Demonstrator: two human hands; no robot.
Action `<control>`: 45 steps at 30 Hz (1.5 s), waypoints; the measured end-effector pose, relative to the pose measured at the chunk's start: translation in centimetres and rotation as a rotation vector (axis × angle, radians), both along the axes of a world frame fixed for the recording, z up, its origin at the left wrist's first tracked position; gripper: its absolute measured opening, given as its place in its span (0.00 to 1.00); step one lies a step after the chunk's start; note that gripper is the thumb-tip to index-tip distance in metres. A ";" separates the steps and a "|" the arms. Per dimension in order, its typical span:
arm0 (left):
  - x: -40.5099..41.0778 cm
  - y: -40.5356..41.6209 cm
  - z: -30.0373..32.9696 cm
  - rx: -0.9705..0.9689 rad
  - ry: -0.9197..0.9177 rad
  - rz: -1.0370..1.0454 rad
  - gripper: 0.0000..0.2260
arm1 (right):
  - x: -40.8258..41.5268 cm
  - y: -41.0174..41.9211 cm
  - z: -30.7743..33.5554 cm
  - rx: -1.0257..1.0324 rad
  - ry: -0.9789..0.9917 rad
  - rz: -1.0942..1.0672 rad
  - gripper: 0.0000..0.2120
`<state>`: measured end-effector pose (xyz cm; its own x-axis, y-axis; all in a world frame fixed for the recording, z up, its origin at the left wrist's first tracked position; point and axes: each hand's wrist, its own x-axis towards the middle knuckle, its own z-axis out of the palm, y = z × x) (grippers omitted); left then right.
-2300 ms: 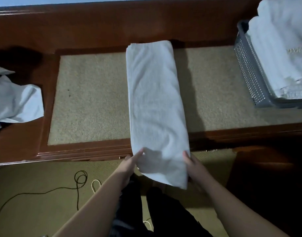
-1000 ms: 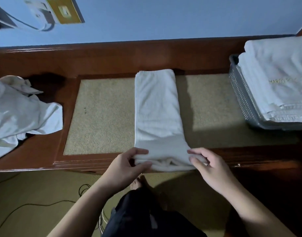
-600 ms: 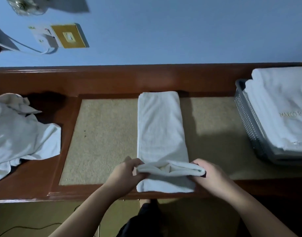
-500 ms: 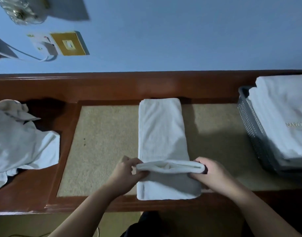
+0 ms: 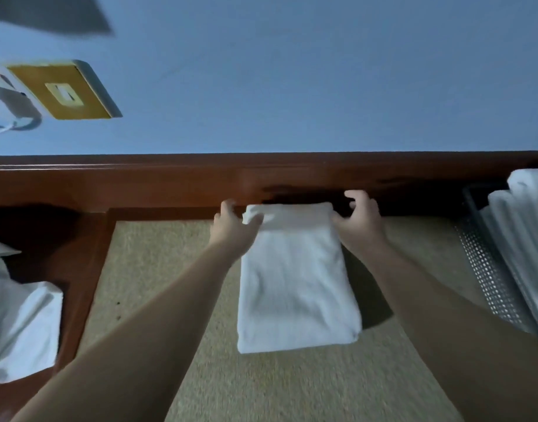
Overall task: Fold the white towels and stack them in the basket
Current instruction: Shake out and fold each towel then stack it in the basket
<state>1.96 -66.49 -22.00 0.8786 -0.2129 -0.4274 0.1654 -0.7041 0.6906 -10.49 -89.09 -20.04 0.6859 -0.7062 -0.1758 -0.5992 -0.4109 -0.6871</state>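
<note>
A white towel [image 5: 295, 284] lies folded in half on the beige inlay of the wooden table [image 5: 88, 257]. Both arms reach to its far edge. My left hand [image 5: 231, 226] pinches the far left corner, thumb on top. At the far right corner, my right hand [image 5: 359, 217] holds the towel with its thumb against the edge and its fingers curled above. The grey mesh basket [image 5: 487, 269] stands at the right edge of the table. It holds a stack of folded white towels [image 5: 523, 239] that rises above its rim.
A heap of unfolded white towels [image 5: 21, 324] lies on the left end of the table. A raised wooden back rail [image 5: 170, 181] runs just behind my hands, below a blue wall. A gold switch plate [image 5: 63, 92] is on the wall.
Both hands carried the towel's near end up and over to its far end, so the long strip is now half its length. My view tilted up toward the wall.
</note>
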 end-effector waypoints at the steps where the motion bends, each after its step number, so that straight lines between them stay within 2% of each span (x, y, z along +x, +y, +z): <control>1: -0.6 0.0 -1.6 0.072 0.019 -0.001 0.41 | -0.3 1.2 -1.2 -0.047 0.019 0.032 0.29; 4: -3.1 0.6 -5.8 0.167 0.155 0.060 0.38 | -1.7 3.4 -5.6 -0.052 0.141 0.149 0.31; 6: -4.2 0.9 -7.6 0.201 0.133 0.022 0.30 | -2.3 3.3 -8.1 -0.030 0.254 0.225 0.29; 8: -4.2 0.8 -8.3 0.153 0.089 0.048 0.21 | -2.3 3.0 -9.7 -0.013 0.286 0.249 0.28; 11: -3.6 0.0 -9.2 0.103 0.075 0.129 0.13 | -1.7 3.1 -11.0 -0.116 0.299 0.291 0.28; 15: -3.3 0.0 -10.4 0.075 0.062 0.170 0.17 | -1.3 3.0 -12.1 -0.202 0.356 0.331 0.29; 19: -2.5 0.1 -9.7 0.099 0.079 0.097 0.14 | -0.8 1.9 -12.1 -0.137 0.443 0.413 0.30; 22: -3.7 -0.8 -6.9 0.240 0.070 0.066 0.16 | -0.2 1.5 -10.0 -0.127 0.578 0.443 0.31; 24: -6.4 -1.4 -4.6 0.368 -0.068 0.002 0.21 | -0.5 2.2 -8.2 -0.227 0.519 0.426 0.32; 26: -10.1 -2.0 -2.9 0.395 -0.241 -0.192 0.25 | -1.9 3.7 -7.0 -0.301 0.369 0.462 0.32; 28: -12.6 -2.4 -3.1 0.426 -0.307 -0.385 0.27 | -3.4 5.4 -6.9 -0.302 0.301 0.580 0.31; 30: -12.7 -2.8 -4.5 0.483 -0.306 -0.457 0.29 | -3.7 6.1 -7.9 -0.314 0.340 0.676 0.31; 33: -9.0 -4.0 -7.1 0.518 -0.339 -0.497 0.27 | -1.1 4.1 -10.2 -0.316 0.378 0.659 0.31; 36: -5.2 -4.8 -9.0 0.524 -0.349 -0.507 0.29 | 1.3 2.0 -12.3 -0.434 0.262 0.638 0.32; 41: -5.0 -5.7 -11.1 0.503 -0.382 -0.408 0.29 | 2.2 1.9 -14.8 -0.553 0.143 0.561 0.33; 45: -4.2 -5.7 -10.4 0.519 -0.317 -0.463 0.30 | 2.4 1.8 -14.6 -0.567 0.202 0.600 0.33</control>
